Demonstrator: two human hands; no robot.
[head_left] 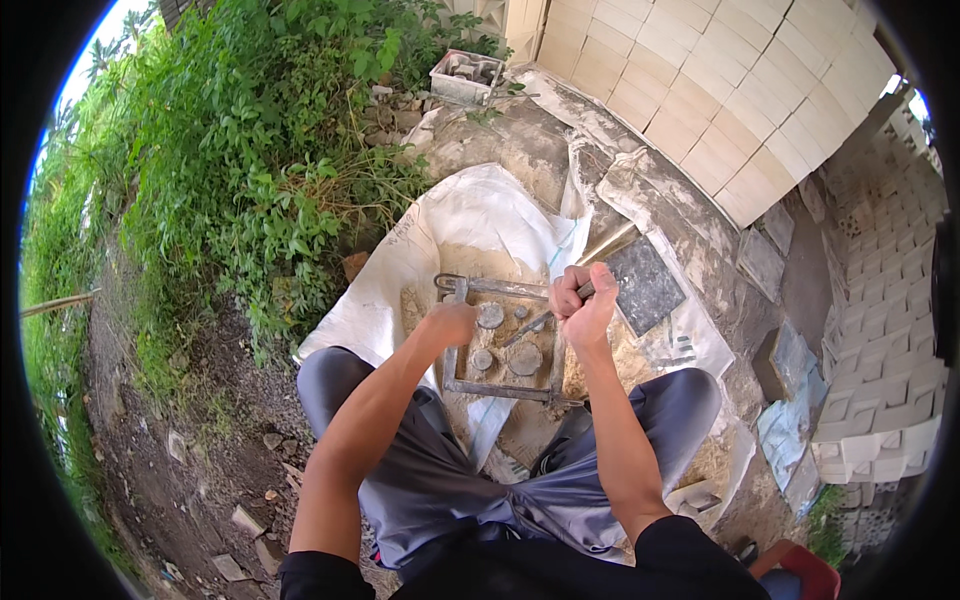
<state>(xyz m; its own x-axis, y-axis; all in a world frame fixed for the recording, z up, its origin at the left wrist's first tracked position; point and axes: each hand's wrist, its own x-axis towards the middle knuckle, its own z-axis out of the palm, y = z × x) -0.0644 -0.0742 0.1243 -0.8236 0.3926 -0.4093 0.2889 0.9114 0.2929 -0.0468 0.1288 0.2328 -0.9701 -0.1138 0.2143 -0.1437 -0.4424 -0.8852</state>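
We find a white sheet point(480, 200) on the ground, bearing a dark rectangular frame point(500, 391). The right hand point(588, 315) is closed in a fist around a slim dark tool point(530, 329), slanting over the frame. The left hand's point(457, 322) fingers curl at its upper left; their grip we cannot tell. Inside: 4 round grey pieces point(524, 359).

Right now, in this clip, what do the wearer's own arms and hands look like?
Short black sleeves leave both forearms bare. The left hand and right hand show no gloves, and I see no watch, band or cable on either wrist.
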